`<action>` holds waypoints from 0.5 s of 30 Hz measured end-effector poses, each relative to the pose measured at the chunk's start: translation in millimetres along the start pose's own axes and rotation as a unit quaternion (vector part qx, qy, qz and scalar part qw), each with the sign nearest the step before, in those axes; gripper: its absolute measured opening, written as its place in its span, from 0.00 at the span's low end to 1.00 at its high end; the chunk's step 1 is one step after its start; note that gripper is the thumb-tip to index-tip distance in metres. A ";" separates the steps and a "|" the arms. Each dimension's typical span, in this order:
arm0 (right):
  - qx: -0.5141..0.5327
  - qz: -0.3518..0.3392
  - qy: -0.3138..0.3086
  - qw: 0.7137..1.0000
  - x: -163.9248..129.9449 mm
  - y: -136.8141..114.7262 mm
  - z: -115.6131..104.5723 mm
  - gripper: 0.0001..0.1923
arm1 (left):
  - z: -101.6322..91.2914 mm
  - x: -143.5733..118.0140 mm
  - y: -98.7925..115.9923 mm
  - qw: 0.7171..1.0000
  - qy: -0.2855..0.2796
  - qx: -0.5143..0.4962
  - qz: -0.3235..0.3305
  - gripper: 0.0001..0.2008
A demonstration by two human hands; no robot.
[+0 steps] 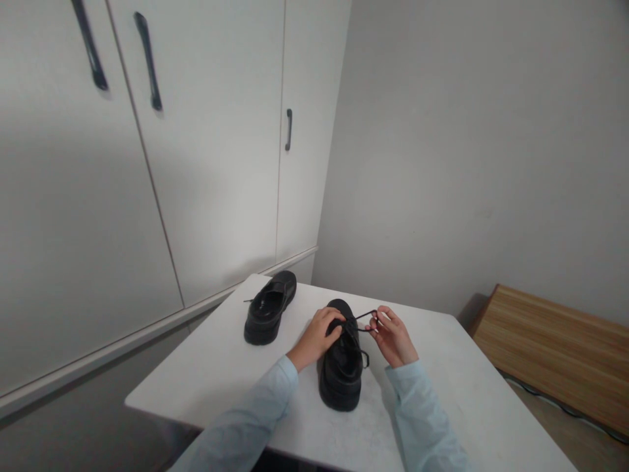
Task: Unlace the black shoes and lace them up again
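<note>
A black lace-up shoe rests on the white table, its heel towards me. My left hand is closed on the left side of its upper, with thumb and fingers at the lacing. What lies under those fingertips is hidden. To the right of the shoe, my right hand pinches a black shoelace, drawn out sideways from the lacing in a stretched loop. Another bit of lace hangs at the shoe's right side. The second black shoe stands farther left, apart from both hands, a lace end sticking out to its left.
White cupboard doors with dark handles rise behind the table on the left. A grey wall stands behind it. Beyond the table's right edge is a wood-grain panel, with a dark cable along its lower edge.
</note>
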State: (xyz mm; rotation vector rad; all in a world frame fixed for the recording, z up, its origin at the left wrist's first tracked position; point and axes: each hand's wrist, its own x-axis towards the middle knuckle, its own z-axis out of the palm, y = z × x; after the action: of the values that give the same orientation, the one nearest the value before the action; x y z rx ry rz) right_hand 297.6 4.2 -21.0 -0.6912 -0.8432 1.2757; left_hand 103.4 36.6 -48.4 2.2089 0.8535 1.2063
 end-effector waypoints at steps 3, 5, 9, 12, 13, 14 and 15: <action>-0.003 -0.009 0.012 1.000 1.0 2.1 -1.1 0.11 | -0.3 -0.1 -0.2 1.000 -0.001 0.000 0.001 0.09; -0.008 -0.014 0.014 1.000 1.5 2.7 -0.9 0.11 | -0.2 -0.4 -1.0 1.000 -0.001 0.000 0.002 0.09; -0.014 -0.026 0.018 0.999 2.3 2.7 -0.3 0.11 | 0.3 -1.0 -2.5 1.000 -0.002 -0.001 0.001 0.09; -0.021 -0.033 0.020 0.999 3.1 3.4 -0.9 0.11 | 0.3 -0.9 -2.1 1.000 -0.003 -0.003 -0.002 0.10; -0.023 -0.033 0.020 0.999 3.4 3.7 -1.4 0.11 | 0.2 -0.8 -1.7 1.000 -0.003 -0.004 -0.002 0.10; -0.023 -0.034 0.021 0.999 3.7 3.9 -1.9 0.11 | 0.1 -0.6 -1.1 1.000 -0.003 -0.004 -0.003 0.10; -0.022 -0.034 0.023 0.999 4.0 4.0 -2.3 0.11 | 0.0 -0.4 -0.5 1.000 -0.003 -0.004 -0.003 0.10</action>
State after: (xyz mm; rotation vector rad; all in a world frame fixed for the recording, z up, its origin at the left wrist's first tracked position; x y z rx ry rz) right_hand 297.7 8.9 -25.0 -0.7187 -0.8535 1.1788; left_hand 103.1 36.7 -48.9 2.2002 0.8515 1.1977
